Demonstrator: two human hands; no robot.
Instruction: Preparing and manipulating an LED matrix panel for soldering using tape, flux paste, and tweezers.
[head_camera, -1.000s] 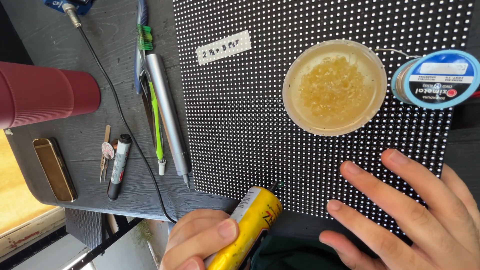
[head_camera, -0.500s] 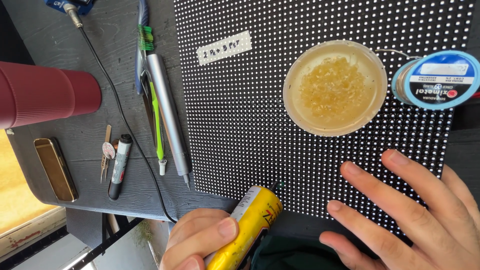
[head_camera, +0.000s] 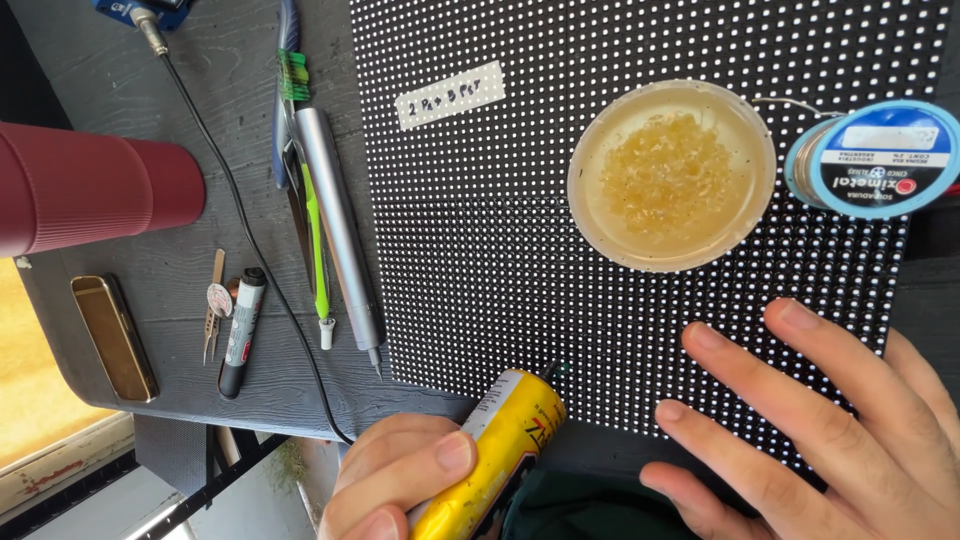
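Note:
My left hand (head_camera: 400, 480) grips a yellow cylindrical tool (head_camera: 495, 455) at the bottom edge, its dark tip touching the near edge of a black panel with a grid of white dots (head_camera: 520, 200). My right hand (head_camera: 830, 430) lies flat on the panel's near right corner, fingers spread, holding nothing. On the panel stand a round tub of amber paste (head_camera: 672, 175) and a blue-labelled spool of solder wire (head_camera: 872, 160). A white paper label (head_camera: 450, 95) is stuck near the panel's left side.
Left of the panel lie a silver pen-shaped tool (head_camera: 340, 235), a green-handled tool (head_camera: 315, 250), a black cable (head_camera: 240, 220), a small marker (head_camera: 243, 330), tweezers (head_camera: 213, 315), a gold rectangular case (head_camera: 113, 335) and a dark red cup (head_camera: 90, 185). The table's edge runs along the bottom left.

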